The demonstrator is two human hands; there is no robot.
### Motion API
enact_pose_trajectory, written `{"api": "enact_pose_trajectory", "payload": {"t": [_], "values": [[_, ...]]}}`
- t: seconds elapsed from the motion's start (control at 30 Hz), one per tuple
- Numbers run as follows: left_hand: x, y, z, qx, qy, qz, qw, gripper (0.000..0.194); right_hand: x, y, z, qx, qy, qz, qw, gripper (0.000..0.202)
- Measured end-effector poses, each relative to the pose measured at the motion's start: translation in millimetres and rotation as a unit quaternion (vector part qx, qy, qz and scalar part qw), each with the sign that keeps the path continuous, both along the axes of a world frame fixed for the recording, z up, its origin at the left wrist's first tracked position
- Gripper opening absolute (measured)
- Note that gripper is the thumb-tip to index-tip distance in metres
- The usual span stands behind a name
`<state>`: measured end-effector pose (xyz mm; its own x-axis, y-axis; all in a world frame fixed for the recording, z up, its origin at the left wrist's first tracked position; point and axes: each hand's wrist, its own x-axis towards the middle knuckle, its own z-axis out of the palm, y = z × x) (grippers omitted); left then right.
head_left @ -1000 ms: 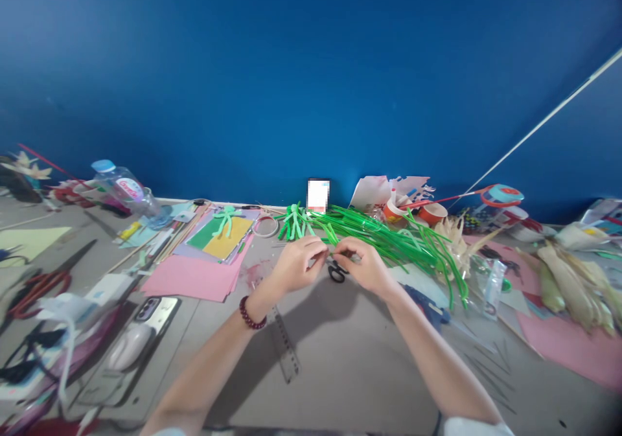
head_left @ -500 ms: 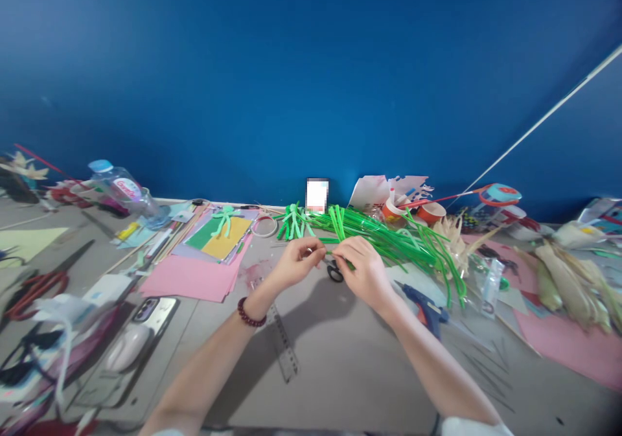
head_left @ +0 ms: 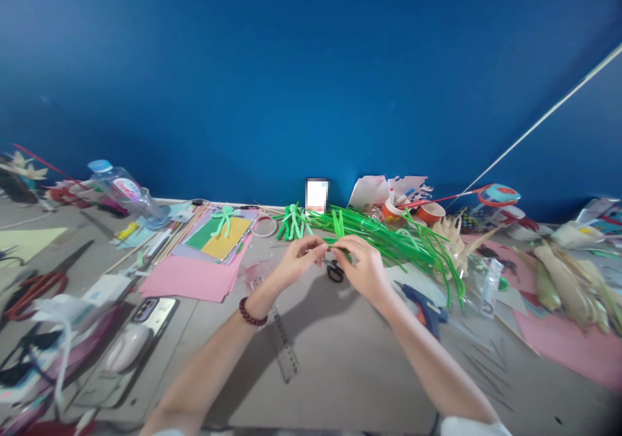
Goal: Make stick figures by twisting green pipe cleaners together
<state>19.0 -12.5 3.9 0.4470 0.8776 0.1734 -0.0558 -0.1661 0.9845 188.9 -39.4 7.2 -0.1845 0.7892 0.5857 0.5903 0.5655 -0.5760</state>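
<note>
My left hand (head_left: 302, 260) and my right hand (head_left: 363, 266) meet above the middle of the table, thumbs and fingers pinched together. Between their fingertips is a green pipe cleaner, mostly covered by the fingers. Bright green ends (head_left: 339, 222) stick up just beyond my right hand. Below the hands lie scissors with black handles (head_left: 335, 271). Behind my left hand, a bunch of bent green pipe cleaners (head_left: 292, 221) rests near the wall. Behind my right hand spreads a large pile of long green pipe cleaners (head_left: 383, 232).
A clear ruler (head_left: 284, 348) lies by my left forearm, near pink paper (head_left: 194, 277). Further left are a phone (head_left: 160, 313) with a white mouse (head_left: 129, 348) and a bottle (head_left: 121, 186). To the right lie a blue glue gun (head_left: 422, 306) and corn husks (head_left: 571, 287).
Both hands stay together and have shifted only slightly. My right fingers have come closer to my left fingertips. Fewer of the green ends show above my right hand.
</note>
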Motion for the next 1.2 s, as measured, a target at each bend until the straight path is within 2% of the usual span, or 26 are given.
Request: {"api": "enact_pose_trajectory", "payload": {"t": [0.17,0.23,0.33,0.47,0.63,0.7,0.73,0.83,0.9,1.03,1.2], "values": [[-1,2,-0.5,-0.003,-0.036,0.044,0.998,0.031,7,13,-13.9,-0.16,0.134,0.025,0.978,0.026],[0,3,-1.7,0.004,-0.03,0.059,0.998,0.032,8,15,-17.9,-0.195,0.177,0.041,0.964,0.032],[4,2,-5.2,0.031,-0.018,0.064,0.997,0.038,5,14,-18.5,-0.209,0.211,0.036,0.954,0.036],[11,0,-10.4,0.002,-0.045,0.063,0.997,0.03,1,7,-11.2,-0.201,0.178,-0.01,0.963,0.035],[7,8,-13.1,-0.077,-0.145,0.07,0.984,0.03,8,2,-1.5,-0.136,0.056,-0.113,0.983,0.028],[3,12,-15.0,-0.086,-0.156,0.07,0.981,0.027,10,2,-0.9,-0.163,0.042,-0.105,0.98,0.025],[2,14,-16.4,-0.089,-0.16,0.069,0.981,0.026,11,3,-1.5,-0.197,0.052,-0.075,0.976,0.025],[-1,18,-20.8,-0.11,-0.175,0.071,0.976,0.027,6,6,-6.0,-0.307,0.127,0.038,0.942,0.028],[-2,17,-22.4,-0.121,-0.177,0.069,0.974,0.027,-1,7,-9.7,-0.346,0.187,0.074,0.917,0.028],[-3,15,-19.4,-0.123,-0.171,0.07,0.975,0.031,-11,6,-12.7,-0.375,0.278,0.091,0.88,0.026],[-7,17,-12.2,-0.113,-0.15,0.109,0.976,0.029,-14,3,-9.6,-0.421,0.346,0.08,0.835,0.031]]}}
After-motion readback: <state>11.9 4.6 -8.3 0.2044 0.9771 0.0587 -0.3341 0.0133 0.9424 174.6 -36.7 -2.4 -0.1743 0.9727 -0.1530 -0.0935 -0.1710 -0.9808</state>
